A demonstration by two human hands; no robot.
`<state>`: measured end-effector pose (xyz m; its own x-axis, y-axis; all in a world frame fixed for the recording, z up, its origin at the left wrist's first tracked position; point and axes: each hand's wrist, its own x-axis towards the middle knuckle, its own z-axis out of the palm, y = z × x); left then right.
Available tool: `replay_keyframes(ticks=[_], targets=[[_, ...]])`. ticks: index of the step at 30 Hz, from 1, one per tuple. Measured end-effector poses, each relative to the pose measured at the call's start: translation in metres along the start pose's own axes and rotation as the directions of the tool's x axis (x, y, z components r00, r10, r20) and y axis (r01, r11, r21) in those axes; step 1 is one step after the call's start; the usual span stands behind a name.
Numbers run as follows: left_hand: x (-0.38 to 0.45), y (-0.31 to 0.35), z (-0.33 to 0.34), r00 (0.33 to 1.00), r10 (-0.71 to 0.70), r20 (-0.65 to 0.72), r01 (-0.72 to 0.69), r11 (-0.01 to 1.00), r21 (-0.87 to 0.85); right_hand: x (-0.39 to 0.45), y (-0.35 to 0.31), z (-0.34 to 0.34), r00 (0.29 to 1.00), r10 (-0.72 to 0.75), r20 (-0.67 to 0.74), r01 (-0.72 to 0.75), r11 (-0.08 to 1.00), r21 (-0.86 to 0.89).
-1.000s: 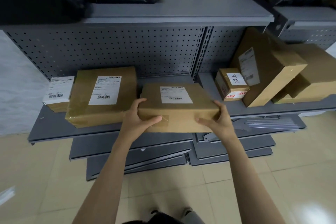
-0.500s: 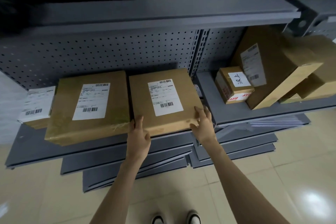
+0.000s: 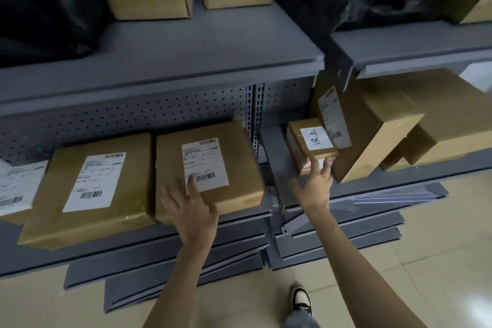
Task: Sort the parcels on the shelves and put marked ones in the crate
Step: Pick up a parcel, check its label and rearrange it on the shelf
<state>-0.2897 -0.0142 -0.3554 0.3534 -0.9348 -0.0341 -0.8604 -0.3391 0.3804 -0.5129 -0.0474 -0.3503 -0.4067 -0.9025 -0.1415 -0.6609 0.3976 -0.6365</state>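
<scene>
A flat brown parcel (image 3: 234, 168) with a white barcode label lies on the grey lower shelf (image 3: 279, 168). My left hand (image 3: 190, 209) rests on its near edge, fingers spread and straight. To the right, my right hand (image 3: 314, 186) is open, its fingertips at the front face of a small brown box (image 3: 306, 138) bearing a white handwritten sticker. A wider labelled parcel (image 3: 87, 186) lies left of the flat parcel. No crate is in view.
A large tilted carton (image 3: 372, 125) leans right of the small box, with more cartons (image 3: 439, 120) behind. The upper shelf (image 3: 186, 45) holds two boxes and black bags. Grey shelf panels (image 3: 186, 261) lie stacked on the tiled floor under the shelf.
The flat parcel was set down on the shelf beside the wide one. My right hand let go of it and moved right to the small stickered box; my left hand opened on top of the parcel.
</scene>
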Motion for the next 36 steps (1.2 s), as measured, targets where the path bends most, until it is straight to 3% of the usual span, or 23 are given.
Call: replay_keyframes(ticks=[3,6,11,15,19,24,28,30,36], targets=[[-0.003,0.055,0.016,0.997,0.054,0.054,-0.051,0.997,-0.058,0.035,0.012,-0.025,0.999,-0.016,0.048,0.020,0.996,-0.086],[-0.010,0.112,0.037,0.966,0.165,0.198,-0.112,0.961,-0.252,0.056,0.022,-0.041,0.985,-0.016,0.174,0.028,0.997,-0.068],[-0.011,0.177,0.073,0.880,0.189,0.435,0.043,0.882,-0.470,0.075,0.037,-0.050,0.954,-0.100,0.283,0.130,0.988,-0.087],[-0.003,0.193,0.076,0.837,0.179,0.517,0.141,0.842,-0.520,0.086,0.048,-0.056,0.945,-0.143,0.293,0.132,0.990,0.057],[0.002,0.202,0.073,0.809,0.212,0.548,0.187,0.791,-0.582,0.089,0.049,-0.053,0.925,-0.140,0.352,0.079,0.980,0.182],[0.002,0.196,0.076,0.831,0.142,0.538,0.269,0.744,-0.611,0.091,0.058,-0.040,0.913,-0.146,0.381,0.045,0.964,0.261],[0.002,0.167,0.101,0.845,0.111,0.523,0.269,0.757,-0.595,0.083,0.052,-0.045,0.897,-0.101,0.430,-0.089,0.912,0.401],[-0.012,0.172,0.073,0.870,0.088,0.486,0.262,0.752,-0.605,0.075,0.043,-0.043,0.893,-0.070,0.446,-0.158,0.878,0.453],[-0.029,0.150,0.012,0.921,0.079,0.382,0.235,0.670,-0.704,0.042,0.018,-0.049,0.858,-0.082,0.507,-0.365,0.598,0.714]])
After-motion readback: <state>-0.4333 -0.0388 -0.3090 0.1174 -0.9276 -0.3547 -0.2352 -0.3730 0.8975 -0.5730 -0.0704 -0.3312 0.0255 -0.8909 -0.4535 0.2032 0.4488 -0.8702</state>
